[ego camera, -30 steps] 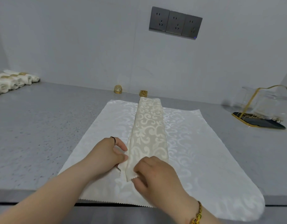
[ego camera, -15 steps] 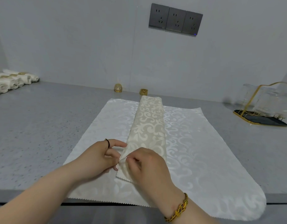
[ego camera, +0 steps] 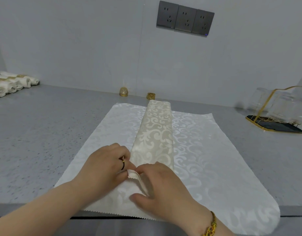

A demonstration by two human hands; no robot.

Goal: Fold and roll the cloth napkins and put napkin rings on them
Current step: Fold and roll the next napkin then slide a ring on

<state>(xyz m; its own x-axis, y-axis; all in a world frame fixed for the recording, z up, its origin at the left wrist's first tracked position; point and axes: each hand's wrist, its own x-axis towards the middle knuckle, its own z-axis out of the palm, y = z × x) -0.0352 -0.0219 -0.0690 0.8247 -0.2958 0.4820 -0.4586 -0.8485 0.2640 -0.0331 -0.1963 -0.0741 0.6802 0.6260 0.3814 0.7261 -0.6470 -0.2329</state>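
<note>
I see the folded napkin strip (ego camera: 155, 133) lying lengthwise down the middle of the flat napkin (ego camera: 215, 159) spread on the grey counter (ego camera: 36, 142). Both hands sit at the strip's near end, palms down, wrists angled inward. Left hand (ego camera: 104, 166) and right hand (ego camera: 164, 186) both pinch the curled-up near end between thumb and fingers. Two gold napkin rings (ego camera: 151, 96) stand just past the strip's far end; finished rolls (ego camera: 12, 83) lie far left of it.
</note>
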